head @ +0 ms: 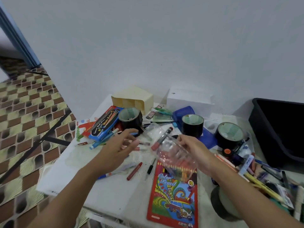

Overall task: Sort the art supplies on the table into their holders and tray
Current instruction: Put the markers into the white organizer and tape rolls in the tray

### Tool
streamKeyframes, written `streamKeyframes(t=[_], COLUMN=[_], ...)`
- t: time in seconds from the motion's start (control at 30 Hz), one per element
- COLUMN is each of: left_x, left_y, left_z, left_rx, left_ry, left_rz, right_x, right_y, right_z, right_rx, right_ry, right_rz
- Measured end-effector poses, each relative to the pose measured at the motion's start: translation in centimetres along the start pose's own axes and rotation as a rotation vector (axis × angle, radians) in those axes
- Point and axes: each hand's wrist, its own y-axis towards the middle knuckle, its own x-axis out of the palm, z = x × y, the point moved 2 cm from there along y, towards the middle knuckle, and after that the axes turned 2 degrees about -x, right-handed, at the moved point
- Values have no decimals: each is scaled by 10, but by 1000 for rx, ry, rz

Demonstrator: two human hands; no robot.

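A clear jar [174,155] is at frame centre, tipped on its side above the table [107,186], with the right hand [192,148] curled round it from the right. A marker [162,139] pokes up-left at its mouth; blur hides whether it is inside. The left hand [115,150], just left of the jar, has its fingers apart and loosely bent, holding nothing. Below the jar lies a pencil box [174,195]. Three tape rolls [192,125] stand above, a cream holder [133,99] behind them, and a black tray [279,129] at the right edge.
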Motion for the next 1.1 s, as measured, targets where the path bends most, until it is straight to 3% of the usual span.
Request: streamKeyframes(t=[0.17,0.37,0.43,0.6,0.7,0.93,1.1], left_x=[3,-12,-21,-56,-72,-88,-89], left_y=[-16,-27,-29,-32,-31,-26,-21], left_z=[-4,-22,-33,-63,-76,-94,-96], left_rx=[-50,-33,-52,-119,-126,-121,-114], left_ry=[-222,-122,-95,-28,-21,-34,-52], left_rz=[4,-178,-233,-269,-280,-372,-401], right_x=[21,62,75,100,119,138,136], right_y=[-13,-13,-8,18,32,48,48], right_z=[0,-2,2,16,13,9,9], right_rx=[-10,-25,-136,-444,-522,-460,-401], right_ry=[-103,-253,-440,-756,-910,-1060,-1096], right_rz=[-244,-443,-441,-261,-284,-493,-489])
